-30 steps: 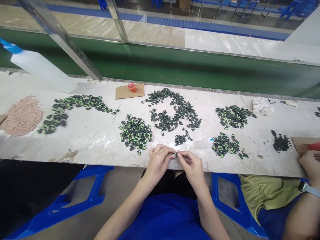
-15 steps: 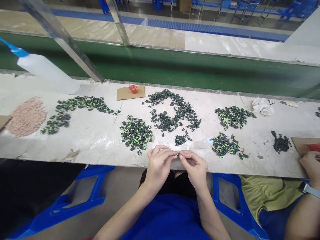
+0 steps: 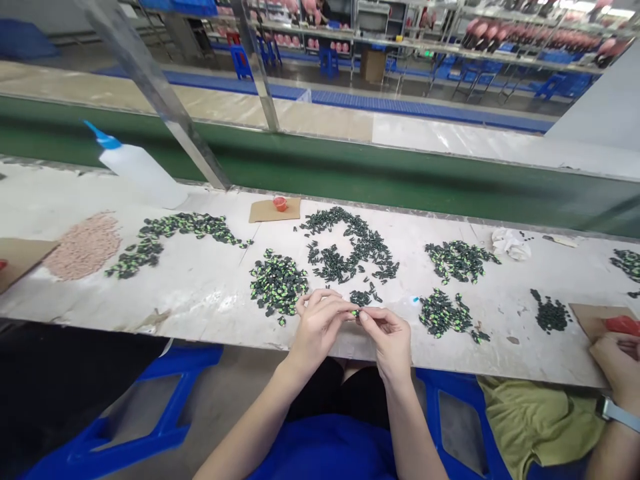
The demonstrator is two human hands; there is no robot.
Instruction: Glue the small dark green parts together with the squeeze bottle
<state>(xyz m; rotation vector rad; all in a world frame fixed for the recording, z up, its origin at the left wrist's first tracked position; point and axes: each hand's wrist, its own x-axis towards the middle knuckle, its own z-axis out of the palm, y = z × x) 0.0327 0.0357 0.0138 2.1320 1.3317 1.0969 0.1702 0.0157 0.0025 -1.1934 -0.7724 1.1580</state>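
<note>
A tiny black-and-green piece [image 3: 355, 313] is pinched between the fingertips of both hands, just above the table's front edge. My left hand [image 3: 316, 330] grips it from the left with the other fingers partly curled. From the right, my right hand [image 3: 391, 337] meets it with thumb and forefinger. Just beyond the fingertips lies a small cluster of dark pieces [image 3: 361, 298], below a larger ring-shaped spread of dark pieces [image 3: 367, 240]. Left of my hands is a heap of black-and-green pieces [image 3: 277, 283]. A blue bottle tip [image 3: 416, 300] shows near my right hand.
Farther left are pink pieces [image 3: 85, 250] and a white bottle [image 3: 143, 175] with blue nozzle. A red cup [image 3: 280, 204] sits on cardboard. More black-and-green heaps [image 3: 457, 260] and a crumpled white cloth [image 3: 510, 243] lie right. A co-worker's hand [image 3: 620, 360] is at far right.
The view has tilted upward, showing more shelves beyond the table. Both my hands stay together at the small piece, and its green part shows a little more clearly.
</note>
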